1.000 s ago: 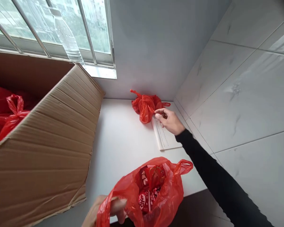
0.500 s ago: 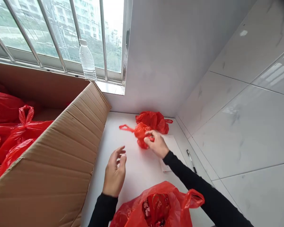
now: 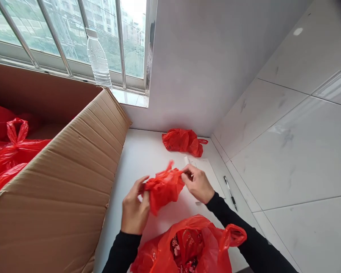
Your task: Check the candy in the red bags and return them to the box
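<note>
A small red plastic bag [image 3: 166, 186] hangs between my two hands above the white tabletop. My left hand [image 3: 135, 206] grips its left end between thumb and fingers. At its right end, my right hand [image 3: 198, 182] pinches the plastic. What this small bag contains is hidden. Close to me stands a larger red plastic bag [image 3: 156, 250], its mouth wide and red printed packets [image 3: 187, 246] showing inside. Another bundled red bag [image 3: 183, 141] lies by the back wall.
On the left a tall cardboard box [image 3: 59, 182] holds several tied red bags [image 3: 17, 146]. A water bottle [image 3: 98, 58] stands on the window sill. Printed paper [image 3: 207, 168] and a pen [image 3: 230, 192] lie at right, beside the tiled wall.
My right hand has drawn the small red bag away from the back bundle, toward me. My left hand, free before, has taken hold of its left end.
</note>
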A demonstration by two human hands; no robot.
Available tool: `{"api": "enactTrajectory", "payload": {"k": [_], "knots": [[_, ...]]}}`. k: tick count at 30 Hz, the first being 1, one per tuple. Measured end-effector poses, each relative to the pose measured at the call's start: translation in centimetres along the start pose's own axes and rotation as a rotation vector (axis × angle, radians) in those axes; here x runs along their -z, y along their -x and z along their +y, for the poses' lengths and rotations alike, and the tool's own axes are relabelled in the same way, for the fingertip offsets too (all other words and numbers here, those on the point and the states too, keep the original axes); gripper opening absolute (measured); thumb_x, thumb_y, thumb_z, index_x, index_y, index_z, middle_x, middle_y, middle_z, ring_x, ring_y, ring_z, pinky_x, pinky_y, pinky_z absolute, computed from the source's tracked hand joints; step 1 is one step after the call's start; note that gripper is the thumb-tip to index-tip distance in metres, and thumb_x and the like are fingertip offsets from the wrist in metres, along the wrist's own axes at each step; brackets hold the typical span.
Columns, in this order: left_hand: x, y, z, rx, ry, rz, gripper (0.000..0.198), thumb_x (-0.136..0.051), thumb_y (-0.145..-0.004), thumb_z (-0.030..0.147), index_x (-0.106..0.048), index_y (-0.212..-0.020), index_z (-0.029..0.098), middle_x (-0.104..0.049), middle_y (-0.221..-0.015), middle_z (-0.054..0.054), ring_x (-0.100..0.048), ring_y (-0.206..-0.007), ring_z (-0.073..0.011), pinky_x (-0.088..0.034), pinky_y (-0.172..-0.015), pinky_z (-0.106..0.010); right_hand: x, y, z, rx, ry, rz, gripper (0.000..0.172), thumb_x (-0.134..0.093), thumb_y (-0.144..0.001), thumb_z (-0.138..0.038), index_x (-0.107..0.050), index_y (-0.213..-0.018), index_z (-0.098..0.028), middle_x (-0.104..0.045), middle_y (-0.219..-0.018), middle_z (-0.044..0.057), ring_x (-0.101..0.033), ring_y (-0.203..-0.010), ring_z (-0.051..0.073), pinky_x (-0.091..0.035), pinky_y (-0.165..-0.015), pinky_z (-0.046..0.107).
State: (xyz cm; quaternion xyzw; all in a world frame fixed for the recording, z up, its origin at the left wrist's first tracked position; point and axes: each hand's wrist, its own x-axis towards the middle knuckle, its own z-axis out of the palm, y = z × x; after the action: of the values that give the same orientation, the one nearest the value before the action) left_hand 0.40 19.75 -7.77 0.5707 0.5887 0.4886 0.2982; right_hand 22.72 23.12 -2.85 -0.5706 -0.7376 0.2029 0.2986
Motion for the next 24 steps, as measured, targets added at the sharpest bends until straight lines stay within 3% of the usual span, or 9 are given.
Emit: {"api": "enactTrajectory", "payload": {"k": [3, 6, 7, 10, 13, 15, 18, 22, 24], "knots": [[0.9, 0.3, 0.1, 0.025, -0.079, 0.128, 0.037, -0.048, -0.092, 0.029, -0.060, -0.126, 0.021, -0.070, -0.113, -0.009, -0.067, -0.097, -0.0247, -0.052, -0.086, -0.039, 1.1, 0.8, 0.8, -0.081, 0.020, 0.071, 0.016, -0.046, -0.092, -0.027, -0.059, -0.093, -0.018, -0.063, -0.083, 0.004, -0.057, -0.073, 0.019, -0.048, -0.070, 0.032], [0.8, 0.4, 1.3, -0.088, -0.112, 0.075, 0.038, -0.054, -0.089, 0.032, -0.063, -0.125, 0.025, -0.067, -0.123, -0.007, -0.060, -0.115, -0.0258, -0.047, -0.099, -0.040, 1.1, 1.5, -0.4, -0.005, 0.000, 0.046, 0.038, -0.060, -0.086, -0.032, -0.057, -0.122, -0.020, -0.063, -0.117, 0.009, -0.056, -0.108, 0.024, -0.046, -0.094, 0.040], [0.7, 0.4, 1.7, -0.124, -0.118, 0.050, 0.034, -0.057, -0.088, 0.034, -0.065, -0.121, 0.026, -0.067, -0.121, -0.005, -0.060, -0.115, -0.0252, -0.046, -0.100, -0.039, 0.9, 1.5, -0.9, 0.031, -0.028, 0.012, 0.043, -0.064, -0.085, -0.034, -0.056, -0.126, -0.023, -0.063, -0.120, 0.008, -0.056, -0.111, 0.024, -0.043, -0.098, 0.041], [0.9, 0.6, 2.0, -0.146, -0.140, 0.077, 0.024, -0.056, -0.090, 0.039, -0.071, -0.104, 0.026, -0.071, -0.109, -0.004, -0.064, -0.107, -0.0238, -0.048, -0.096, -0.037, 0.5, 1.4, -1.4, 0.035, -0.125, -0.049, 0.021, -0.059, -0.089, -0.038, -0.064, -0.104, -0.023, -0.069, -0.093, 0.002, -0.062, -0.086, 0.020, -0.047, -0.087, 0.035], [2.0, 0.9, 1.6, -0.074, -0.175, 0.235, 0.027, -0.052, -0.093, 0.040, -0.069, -0.102, 0.022, -0.071, -0.104, -0.008, -0.064, -0.103, -0.0266, -0.047, -0.094, -0.042, 0.9, 1.5, -0.1, -0.086, -0.170, 0.049, 0.026, -0.041, -0.098, -0.040, -0.058, -0.096, -0.020, -0.063, -0.075, 0.001, -0.057, -0.065, 0.017, -0.046, -0.065, 0.030], [2.4, 1.1, 1.7, -0.052, -0.181, 0.271, 0.026, -0.051, -0.093, 0.036, -0.067, -0.107, 0.021, -0.070, -0.109, -0.008, -0.063, -0.104, -0.0269, -0.047, -0.093, -0.042, 1.3, 1.8, 0.8, -0.137, -0.190, 0.099, 0.027, -0.038, -0.099, -0.042, -0.052, -0.102, -0.020, -0.063, -0.080, 0.002, -0.058, -0.066, 0.017, -0.046, -0.064, 0.030], [2.3, 1.2, 3.0, -0.123, -0.189, 0.189, 0.032, -0.058, -0.088, 0.033, -0.062, -0.119, 0.023, -0.069, -0.112, -0.005, -0.062, -0.106, -0.0250, -0.048, -0.093, -0.038, 1.9, 2.5, 0.7, -0.134, -0.210, 0.084, 0.025, -0.052, -0.094, -0.045, -0.051, -0.102, -0.021, -0.062, -0.088, 0.000, -0.059, -0.076, 0.016, -0.047, -0.072, 0.029], [2.3, 1.4, 5.0, -0.219, -0.216, 0.202, 0.020, -0.064, -0.086, 0.039, -0.067, -0.098, 0.022, -0.065, -0.095, -0.004, -0.062, -0.095, -0.0230, -0.047, -0.091, -0.038, 2.7, 3.1, -0.9, -0.066, -0.255, 0.068, 0.024, -0.056, -0.093, -0.045, -0.051, -0.087, -0.022, -0.054, -0.079, -0.004, -0.053, -0.073, 0.014, -0.044, -0.073, 0.028], [2.7, 1.8, 5.8, -0.199, -0.198, 0.244, 0.017, -0.061, -0.089, 0.037, -0.066, -0.093, 0.022, -0.063, -0.096, -0.004, -0.061, -0.092, -0.0213, -0.047, -0.089, -0.037, 3.2, 3.5, -1.4, -0.059, -0.301, 0.093, 0.021, -0.053, -0.095, -0.043, -0.051, -0.091, -0.022, -0.055, -0.083, -0.002, -0.055, -0.077, 0.014, -0.045, -0.076, 0.028]]}}
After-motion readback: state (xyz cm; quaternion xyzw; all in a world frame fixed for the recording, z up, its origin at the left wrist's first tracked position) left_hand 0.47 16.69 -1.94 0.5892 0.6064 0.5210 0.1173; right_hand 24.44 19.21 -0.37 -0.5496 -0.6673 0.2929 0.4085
